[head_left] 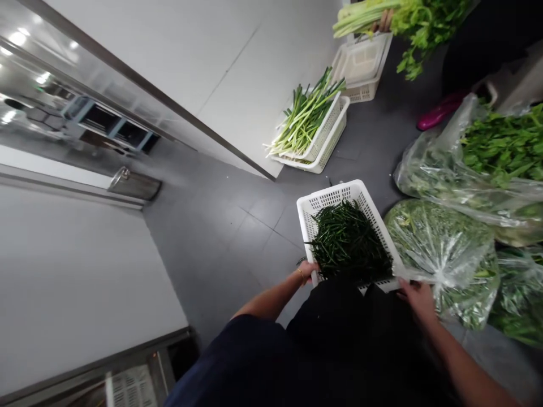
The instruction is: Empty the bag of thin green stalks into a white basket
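A white perforated basket (311,204) full of thin dark green stalks (350,240) stands on the grey tiled floor in front of me. My left hand (307,269) grips the basket's near left corner, fingers curled on the rim. My right hand (418,297) holds the near right corner, fingers closed over the edge. My dark clothing hides the basket's near side.
Clear plastic bags of leafy greens (449,249) lie right of the basket, more bags (500,152) behind. A stacked white basket with green onions (311,121) stands by the white wall. Another white basket (362,65) and celery (407,17) sit further back. A steel counter (51,102) is at left.
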Motion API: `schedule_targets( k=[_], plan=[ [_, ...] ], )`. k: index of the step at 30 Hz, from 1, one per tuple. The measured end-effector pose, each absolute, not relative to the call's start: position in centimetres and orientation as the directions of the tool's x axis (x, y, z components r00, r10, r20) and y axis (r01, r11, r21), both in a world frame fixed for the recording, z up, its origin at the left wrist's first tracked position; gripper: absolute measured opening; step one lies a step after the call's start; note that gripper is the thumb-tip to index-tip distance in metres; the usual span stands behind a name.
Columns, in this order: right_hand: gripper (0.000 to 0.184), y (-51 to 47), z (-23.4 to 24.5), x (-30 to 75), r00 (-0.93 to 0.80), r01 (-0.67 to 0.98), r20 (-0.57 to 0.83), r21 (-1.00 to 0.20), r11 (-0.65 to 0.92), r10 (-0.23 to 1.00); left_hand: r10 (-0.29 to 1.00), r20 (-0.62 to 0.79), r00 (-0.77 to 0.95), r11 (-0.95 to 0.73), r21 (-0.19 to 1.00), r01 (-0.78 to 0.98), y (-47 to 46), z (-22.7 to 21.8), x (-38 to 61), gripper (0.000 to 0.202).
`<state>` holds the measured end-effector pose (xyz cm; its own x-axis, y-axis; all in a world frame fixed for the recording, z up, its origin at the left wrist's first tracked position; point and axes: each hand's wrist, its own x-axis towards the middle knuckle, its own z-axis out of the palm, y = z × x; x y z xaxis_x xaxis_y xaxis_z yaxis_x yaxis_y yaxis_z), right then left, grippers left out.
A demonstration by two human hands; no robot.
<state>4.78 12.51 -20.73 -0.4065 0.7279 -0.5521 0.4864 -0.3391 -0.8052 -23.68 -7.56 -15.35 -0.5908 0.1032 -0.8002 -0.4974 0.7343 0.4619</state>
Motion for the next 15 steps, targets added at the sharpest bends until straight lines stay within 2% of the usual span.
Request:
schedule_targets(
  k=[2,4,6,11,15],
  plan=[
    [0.046,12.6,-19.9,4.1,-0.307,0.477,-0.643,-0.742,-0.471,0.702,0.129,-0.778,-0.615,0.703,0.509,-0.496,-7.3,-15.5,-23.7,0.015],
    [0.05,13.1,-18.4,3.2,-0.291,0.552,-0.644,-0.717,-0.426,0.707,0.153,-0.742,-0.653,0.658,0.57,-0.493,-6.9,-15.3,-23.8,0.013],
    [0.053,14.0,-16.5,2.0,-0.325,0.594,-0.58,-0.74,-0.316,0.747,0.176,-0.703,-0.689,0.614,0.625,-0.482,-6.4,-14.6,-24.1,0.012],
    [0.049,16.0,-11.5,1.1,-0.331,0.481,-0.416,-0.847,-0.228,0.847,0.274,-0.614,-0.741,0.529,0.739,-0.417,-4.3,-11.4,-24.9,0.013],
    [0.053,15.9,-8.9,5.9,-0.279,0.542,-0.305,-0.833,-0.113,0.911,0.37,-0.51,-0.776,0.458,0.827,-0.326,-1.2,-8.2,-25.0,0.014]
  ],
)
